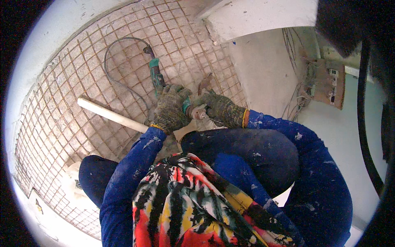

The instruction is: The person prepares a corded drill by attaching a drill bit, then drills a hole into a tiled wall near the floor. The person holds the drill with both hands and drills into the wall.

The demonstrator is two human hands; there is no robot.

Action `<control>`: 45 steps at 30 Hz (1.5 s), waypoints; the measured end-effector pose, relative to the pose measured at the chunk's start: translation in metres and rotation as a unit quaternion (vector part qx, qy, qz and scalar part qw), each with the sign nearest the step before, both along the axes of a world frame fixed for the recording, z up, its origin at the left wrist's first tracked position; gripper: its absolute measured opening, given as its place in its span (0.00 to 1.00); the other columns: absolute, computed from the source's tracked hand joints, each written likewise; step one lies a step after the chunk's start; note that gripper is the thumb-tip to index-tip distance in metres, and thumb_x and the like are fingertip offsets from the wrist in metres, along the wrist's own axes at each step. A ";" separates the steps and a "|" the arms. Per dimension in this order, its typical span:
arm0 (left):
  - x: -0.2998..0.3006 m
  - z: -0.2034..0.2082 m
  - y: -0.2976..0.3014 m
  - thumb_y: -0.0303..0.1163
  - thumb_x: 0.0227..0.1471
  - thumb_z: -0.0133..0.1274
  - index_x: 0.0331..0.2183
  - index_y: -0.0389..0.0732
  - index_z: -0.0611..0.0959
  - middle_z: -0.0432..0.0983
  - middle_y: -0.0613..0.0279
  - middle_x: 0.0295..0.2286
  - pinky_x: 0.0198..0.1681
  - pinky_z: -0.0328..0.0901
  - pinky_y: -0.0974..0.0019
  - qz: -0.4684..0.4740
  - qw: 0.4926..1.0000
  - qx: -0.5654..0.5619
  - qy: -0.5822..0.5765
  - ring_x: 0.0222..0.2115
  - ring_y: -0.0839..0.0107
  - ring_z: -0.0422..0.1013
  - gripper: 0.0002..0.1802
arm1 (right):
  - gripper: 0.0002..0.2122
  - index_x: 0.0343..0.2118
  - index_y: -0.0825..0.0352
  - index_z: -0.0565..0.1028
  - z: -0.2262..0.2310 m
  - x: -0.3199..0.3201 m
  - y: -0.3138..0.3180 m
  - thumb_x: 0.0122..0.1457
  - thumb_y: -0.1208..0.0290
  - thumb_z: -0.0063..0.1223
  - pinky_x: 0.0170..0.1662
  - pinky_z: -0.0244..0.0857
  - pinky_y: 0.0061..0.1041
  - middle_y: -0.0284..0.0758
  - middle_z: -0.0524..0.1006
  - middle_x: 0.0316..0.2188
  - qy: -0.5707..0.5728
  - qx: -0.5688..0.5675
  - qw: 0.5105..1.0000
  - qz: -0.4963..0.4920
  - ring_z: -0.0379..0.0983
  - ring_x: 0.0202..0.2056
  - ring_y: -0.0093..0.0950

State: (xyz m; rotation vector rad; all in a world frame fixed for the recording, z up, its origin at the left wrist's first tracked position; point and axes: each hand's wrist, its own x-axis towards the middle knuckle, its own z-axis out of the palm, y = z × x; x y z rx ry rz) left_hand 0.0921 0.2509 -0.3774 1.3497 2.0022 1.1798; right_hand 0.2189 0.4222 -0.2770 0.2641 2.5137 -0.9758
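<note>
A green and black angle grinder (155, 73) lies lengthwise in front of me, its cord end pointing away. My left hand (170, 108), in a grey knit glove with a yellow cuff, is closed around its body. At the grinder's metal head (198, 113) my right hand (224, 109), gloved the same way, has its fingers curled in against it. Just beyond those fingers a thin reddish-brown piece (204, 83) sticks up; whether it belongs to the grinder I cannot tell. Both hands are just above my bent knee (247, 154), and the glove hides part of the tool.
Rusty steel mesh (82, 68) covers the rough floor. A white pipe (111, 115) lies across it near my left forearm. The grinder's grey cord (106, 61) loops over the mesh. At right, loose wires (302, 92) hang by a brown board (329, 84); a pale wall edge (263, 16) stands ahead.
</note>
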 end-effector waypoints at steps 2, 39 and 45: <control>0.000 0.000 0.004 0.41 0.39 0.66 0.47 0.44 0.83 0.74 0.49 0.46 0.61 0.60 0.47 -0.001 1.000 -0.005 -0.001 0.52 0.47 0.68 0.30 | 0.14 0.47 0.63 0.81 0.004 0.002 0.001 0.59 0.70 0.54 0.51 0.70 0.41 0.46 0.81 0.44 0.059 -0.019 0.998 0.007 0.77 0.45 0.45; 0.008 0.004 0.009 0.47 0.38 0.68 0.47 0.44 0.83 0.73 0.52 0.49 0.62 0.57 0.44 0.000 0.999 -0.017 0.042 0.54 0.48 0.67 0.33 | 0.16 0.52 0.63 0.76 -0.001 0.020 0.012 0.64 0.63 0.53 0.50 0.70 0.35 0.40 0.81 0.42 -0.124 -0.076 0.989 -0.038 0.79 0.44 0.37; 0.004 0.004 0.003 0.39 0.41 0.67 0.47 0.41 0.81 0.72 0.47 0.49 0.60 0.63 0.45 0.004 1.000 -0.015 0.027 0.52 0.43 0.68 0.29 | 0.15 0.52 0.61 0.77 -0.035 0.031 -0.005 0.65 0.63 0.53 0.55 0.67 0.38 0.38 0.82 0.44 0.171 0.033 0.984 -0.024 0.78 0.46 0.37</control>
